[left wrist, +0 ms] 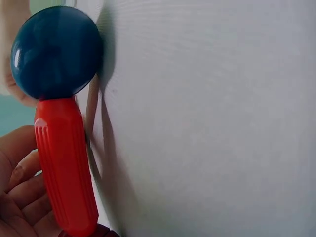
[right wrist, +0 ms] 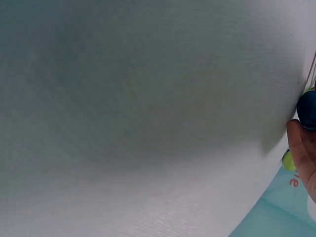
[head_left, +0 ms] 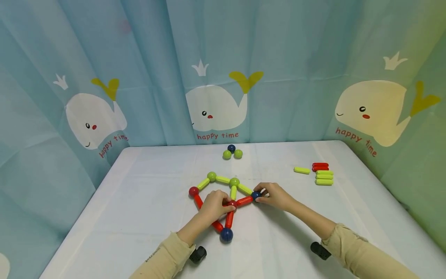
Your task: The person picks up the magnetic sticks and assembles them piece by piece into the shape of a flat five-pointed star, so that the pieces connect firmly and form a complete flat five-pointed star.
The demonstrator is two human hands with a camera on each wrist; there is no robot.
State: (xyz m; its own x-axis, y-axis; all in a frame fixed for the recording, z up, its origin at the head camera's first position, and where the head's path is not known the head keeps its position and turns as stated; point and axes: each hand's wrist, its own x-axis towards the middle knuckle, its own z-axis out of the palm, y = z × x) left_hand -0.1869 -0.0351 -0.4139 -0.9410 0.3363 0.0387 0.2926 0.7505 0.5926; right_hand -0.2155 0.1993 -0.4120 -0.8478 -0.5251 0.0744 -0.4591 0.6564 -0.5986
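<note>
A flat frame of coloured rods and balls lies on the white table. My left hand [head_left: 212, 206] pinches the red ball [head_left: 233, 203] at its middle, where red rods and a yellow-green rod [head_left: 233, 192] meet. At the frame's right corner, the fingers and thumb of my right hand [head_left: 276, 195] hold a dark blue ball [head_left: 256, 195], joined to a red rod [head_left: 244, 201] and a yellow-green rod [head_left: 245, 189]. A bigger-looking blue ball [head_left: 226, 235] forms the near corner; in the left wrist view a blue ball [left wrist: 57, 52] tops a red rod [left wrist: 66, 165]. Another red ball [head_left: 193, 191] and green balls [head_left: 234, 181] mark other corners.
Behind the frame sit a blue ball [head_left: 231, 148] and two green balls [head_left: 227, 155]. Loose yellow-green rods [head_left: 324, 177] and red rods [head_left: 320, 166] lie at the back right. A blue whale-print curtain [head_left: 146, 77] hangs around the table [head_left: 139, 217].
</note>
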